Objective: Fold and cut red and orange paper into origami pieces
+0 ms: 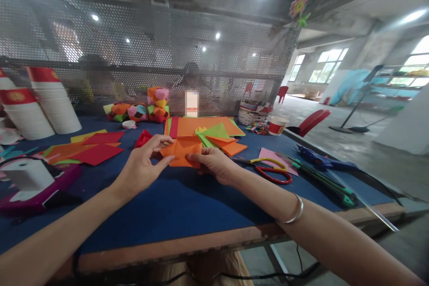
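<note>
An orange piece of paper (182,152) with creases is held up over the blue table mat. My right hand (214,163) pinches its right edge, thumb in front and fingers behind. At its left side, my left hand (142,161) has thumb and fingers around the paper's edge, with a gap between thumb and forefinger. Just behind are folded green and orange papers (219,136) and a stack of orange sheets (187,126). A red folded paper (144,137) lies behind my left hand.
Scissors (273,170), a green cutter (323,181) and a blue glue gun (325,161) lie right. Left are red sheets (100,154), a purple tape dispenser (40,187) and stacked paper cups (50,103). Paper balls (158,103), a basket (254,111) and a cup (277,125) stand behind.
</note>
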`<state>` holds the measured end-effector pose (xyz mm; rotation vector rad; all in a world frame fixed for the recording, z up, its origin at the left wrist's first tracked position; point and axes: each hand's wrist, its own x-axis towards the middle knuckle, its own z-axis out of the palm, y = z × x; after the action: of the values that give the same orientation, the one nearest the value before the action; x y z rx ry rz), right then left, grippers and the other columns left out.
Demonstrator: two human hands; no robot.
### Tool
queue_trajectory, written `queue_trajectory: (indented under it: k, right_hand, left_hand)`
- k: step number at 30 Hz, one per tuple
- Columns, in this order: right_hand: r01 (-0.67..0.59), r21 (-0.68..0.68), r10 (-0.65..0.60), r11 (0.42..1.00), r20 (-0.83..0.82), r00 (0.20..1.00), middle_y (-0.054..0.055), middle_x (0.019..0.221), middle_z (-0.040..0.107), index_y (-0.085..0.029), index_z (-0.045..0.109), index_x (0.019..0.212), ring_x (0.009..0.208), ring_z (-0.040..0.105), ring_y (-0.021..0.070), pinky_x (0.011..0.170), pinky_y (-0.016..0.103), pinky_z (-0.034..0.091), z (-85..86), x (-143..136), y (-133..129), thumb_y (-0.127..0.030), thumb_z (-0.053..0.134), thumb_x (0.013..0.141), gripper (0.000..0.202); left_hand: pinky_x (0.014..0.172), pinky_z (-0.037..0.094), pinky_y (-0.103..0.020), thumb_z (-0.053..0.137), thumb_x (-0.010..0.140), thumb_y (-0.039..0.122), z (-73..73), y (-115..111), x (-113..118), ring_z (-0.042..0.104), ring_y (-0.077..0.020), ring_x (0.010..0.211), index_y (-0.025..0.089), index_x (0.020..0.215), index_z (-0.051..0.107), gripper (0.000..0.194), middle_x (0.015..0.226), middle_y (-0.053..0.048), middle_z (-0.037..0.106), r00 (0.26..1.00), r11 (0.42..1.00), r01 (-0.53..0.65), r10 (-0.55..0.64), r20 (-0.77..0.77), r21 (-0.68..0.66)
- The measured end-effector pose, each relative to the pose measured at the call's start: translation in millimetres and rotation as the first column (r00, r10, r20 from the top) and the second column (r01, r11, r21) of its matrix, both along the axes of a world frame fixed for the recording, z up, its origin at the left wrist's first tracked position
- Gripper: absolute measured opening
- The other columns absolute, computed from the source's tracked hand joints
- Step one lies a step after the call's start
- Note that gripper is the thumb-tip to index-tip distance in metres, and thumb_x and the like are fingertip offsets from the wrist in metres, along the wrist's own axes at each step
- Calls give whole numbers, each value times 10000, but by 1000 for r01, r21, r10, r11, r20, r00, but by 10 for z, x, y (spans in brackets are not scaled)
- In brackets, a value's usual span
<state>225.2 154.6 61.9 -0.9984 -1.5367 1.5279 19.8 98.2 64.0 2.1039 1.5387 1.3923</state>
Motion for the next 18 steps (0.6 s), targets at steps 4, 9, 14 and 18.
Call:
queue_trajectory:
  k: [4, 9, 14, 18]
  right_hand:
    - [-3, -73, 3, 997, 4, 1000, -28, 597, 614, -166, 638, 639, 511, 491, 68, 486, 194, 421, 15, -5, -14, -400, 949, 682, 392]
    - [2, -78, -3, 997, -15, 1000, -33, 591, 608, -164, 640, 619, 516, 478, 63, 467, 179, 392, 41, -8, -50, -370, 964, 659, 387]
    - [9, -71, -11, 997, -27, 1000, -41, 607, 607, -174, 654, 647, 538, 488, 70, 462, 172, 385, 60, -18, -84, -347, 958, 633, 350]
    - [2, -67, -6, 998, -60, 998, -49, 629, 604, -184, 648, 687, 543, 483, 73, 458, 175, 371, 71, -25, -102, -328, 914, 655, 304]
  left_hand:
    - [774, 598, -329, 651, 878, 499, 15, -15, 25, 758, -255, 927, 265, 1148, 715, 363, 1145, -60, 792, 999, 998, 9, -7, -37, 63]
    - [965, 579, -390, 635, 868, 517, 65, -39, 37, 761, -286, 997, 258, 1088, 761, 363, 1081, -64, 826, 992, 999, -7, 11, -126, 32]
    - [828, 587, -347, 650, 848, 508, 59, -26, 40, 759, -286, 979, 242, 1119, 761, 395, 1114, -75, 816, 994, 1000, -3, 4, -108, 5]
    - [812, 580, -358, 650, 847, 508, 22, 4, 38, 748, -299, 1004, 232, 1127, 755, 407, 1151, -86, 805, 998, 1000, -4, 3, -60, -22]
